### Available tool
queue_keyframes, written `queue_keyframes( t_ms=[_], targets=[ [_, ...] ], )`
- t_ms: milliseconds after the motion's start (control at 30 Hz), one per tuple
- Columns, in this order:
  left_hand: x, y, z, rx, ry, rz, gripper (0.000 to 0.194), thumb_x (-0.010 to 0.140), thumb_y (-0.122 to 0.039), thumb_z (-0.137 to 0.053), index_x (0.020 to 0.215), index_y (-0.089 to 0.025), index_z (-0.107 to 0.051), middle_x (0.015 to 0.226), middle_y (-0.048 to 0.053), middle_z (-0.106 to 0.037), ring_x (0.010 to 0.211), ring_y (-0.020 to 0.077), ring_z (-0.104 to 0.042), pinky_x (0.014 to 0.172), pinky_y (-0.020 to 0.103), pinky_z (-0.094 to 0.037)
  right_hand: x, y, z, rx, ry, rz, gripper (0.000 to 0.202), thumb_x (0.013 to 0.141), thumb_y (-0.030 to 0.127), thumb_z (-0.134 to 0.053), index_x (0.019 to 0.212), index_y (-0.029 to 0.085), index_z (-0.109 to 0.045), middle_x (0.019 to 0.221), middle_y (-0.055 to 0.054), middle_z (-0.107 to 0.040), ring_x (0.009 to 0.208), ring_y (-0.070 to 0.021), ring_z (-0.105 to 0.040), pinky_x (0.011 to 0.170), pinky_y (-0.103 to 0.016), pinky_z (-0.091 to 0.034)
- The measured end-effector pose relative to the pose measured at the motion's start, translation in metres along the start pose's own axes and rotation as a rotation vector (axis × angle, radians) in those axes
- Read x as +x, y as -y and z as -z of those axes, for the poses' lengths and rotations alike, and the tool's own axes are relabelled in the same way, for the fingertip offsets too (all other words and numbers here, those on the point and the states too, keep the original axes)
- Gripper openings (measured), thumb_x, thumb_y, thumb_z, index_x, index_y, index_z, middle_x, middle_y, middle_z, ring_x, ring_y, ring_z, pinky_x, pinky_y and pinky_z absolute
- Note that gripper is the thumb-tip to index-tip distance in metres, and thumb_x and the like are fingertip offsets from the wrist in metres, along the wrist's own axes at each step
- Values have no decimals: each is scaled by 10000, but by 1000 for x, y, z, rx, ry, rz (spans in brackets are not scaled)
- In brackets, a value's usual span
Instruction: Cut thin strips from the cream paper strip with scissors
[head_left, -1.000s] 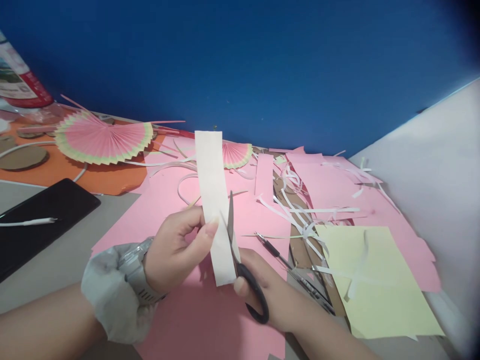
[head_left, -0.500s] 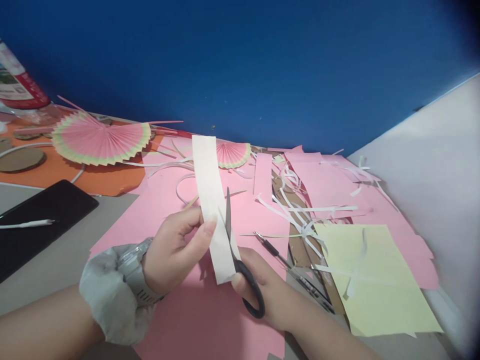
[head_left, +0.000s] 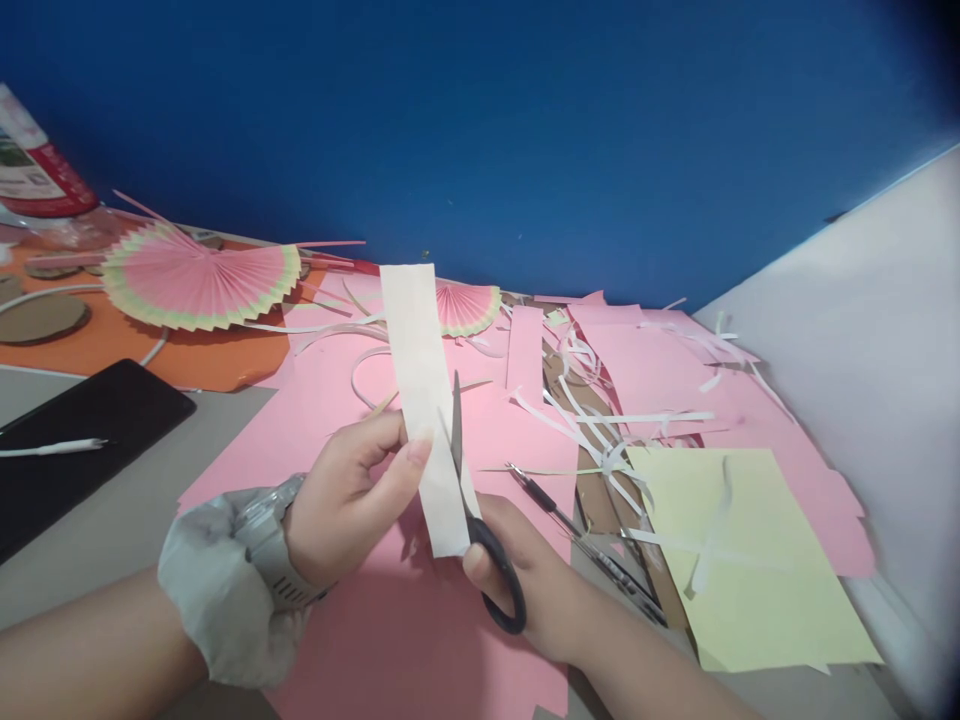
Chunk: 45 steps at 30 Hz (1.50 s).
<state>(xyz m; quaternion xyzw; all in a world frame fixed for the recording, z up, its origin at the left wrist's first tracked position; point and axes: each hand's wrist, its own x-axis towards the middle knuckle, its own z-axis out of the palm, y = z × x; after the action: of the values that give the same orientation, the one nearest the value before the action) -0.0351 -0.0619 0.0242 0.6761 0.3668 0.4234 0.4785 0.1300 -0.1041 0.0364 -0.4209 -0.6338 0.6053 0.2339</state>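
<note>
A long white paper strip (head_left: 415,350) stands nearly upright in front of me, pinched between the thumb and fingers of my left hand (head_left: 367,500). My right hand (head_left: 517,560) grips black-handled scissors (head_left: 499,572). Their blades point away from me and lie along the strip's right edge, where a narrow sliver of paper shows beside them. The lower end of the strip reaches my right thumb. Below both hands is pink paper (head_left: 420,640).
Pink fans (head_left: 202,275) sit at the back left near a bottle (head_left: 41,170). A black tablet (head_left: 97,430) with a white cable lies left. Pens (head_left: 540,492), white paper scraps (head_left: 585,420) and a pale yellow sheet (head_left: 780,560) are at right, before a blue partition (head_left: 480,130).
The white strip has shifted slightly upward and away, with its lower end now a little higher. Both hands and the scissors are almost where they were.
</note>
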Motion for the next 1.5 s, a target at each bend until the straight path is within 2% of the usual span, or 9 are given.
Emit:
queue_keyframes(
  t_ms=[200, 400, 600, 767, 900, 1167, 1333, 1500],
  targets=[
    [0, -1, -1, 2, 15, 25, 295, 896, -201, -385, 613, -175, -464, 460, -67, -527, 356, 42, -424, 354, 164, -286, 1, -4, 0, 100, 29, 40, 505, 832, 633, -352, 849, 154, -512, 701, -3, -397, 633, -145, -360, 682, -297, -407],
    [0, 1, -2, -78, 66, 27, 292, 920, -228, -362, 647, -174, -450, 452, -78, -550, 351, 24, -464, 360, 127, -323, -2, -2, 0, 6, 9, 60, 511, 861, 618, -282, 901, 170, -525, 693, -11, -428, 638, -156, -405, 658, -290, -432],
    [0, 0, 0, -68, 104, -16, 325, 924, -245, -357, 623, -160, -448, 441, -68, -519, 386, 22, -476, 391, 113, -345, -1, 7, 5, -44, 37, 55, 568, 807, 688, -301, 864, 168, -523, 692, -20, -463, 622, -157, -429, 664, -318, -473],
    [-3, 0, 2, 9, 85, 6, 319, 899, -238, -395, 603, -148, -469, 443, -49, -501, 410, 40, -470, 417, 133, -369, 0, 4, 6, -6, 45, 43, 563, 763, 721, -349, 863, 188, -499, 670, -2, -415, 638, -169, -434, 694, -326, -467],
    [-3, 0, 2, 56, 66, 15, 314, 880, -247, -411, 591, -144, -480, 445, -38, -487, 416, 56, -457, 418, 153, -375, -2, 0, 4, -19, 60, 52, 543, 768, 722, -332, 865, 204, -464, 670, 7, -363, 643, -171, -407, 647, -303, -445],
    [-2, -1, 0, -35, 119, 53, 329, 898, -251, -389, 590, -156, -452, 452, -33, -541, 416, 58, -521, 430, 145, -403, -2, -3, 2, -82, -25, 79, 496, 825, 668, -278, 793, 201, -441, 694, -6, -370, 645, -168, -369, 632, -291, -429],
    [-2, 2, 0, -94, 143, 97, 326, 909, -293, -370, 631, -156, -470, 468, -27, -545, 411, 67, -523, 418, 159, -407, -2, -2, 2, -36, 24, 91, 486, 845, 643, -273, 834, 194, -458, 653, 13, -369, 572, -144, -352, 624, -289, -431],
    [-1, 1, 0, -64, 129, 80, 335, 907, -299, -370, 622, -154, -473, 451, -29, -542, 408, 67, -511, 416, 160, -397, -1, -3, 1, -9, 24, 94, 490, 843, 645, -288, 828, 188, -465, 643, 20, -373, 569, -135, -358, 670, -301, -433]
  ],
)
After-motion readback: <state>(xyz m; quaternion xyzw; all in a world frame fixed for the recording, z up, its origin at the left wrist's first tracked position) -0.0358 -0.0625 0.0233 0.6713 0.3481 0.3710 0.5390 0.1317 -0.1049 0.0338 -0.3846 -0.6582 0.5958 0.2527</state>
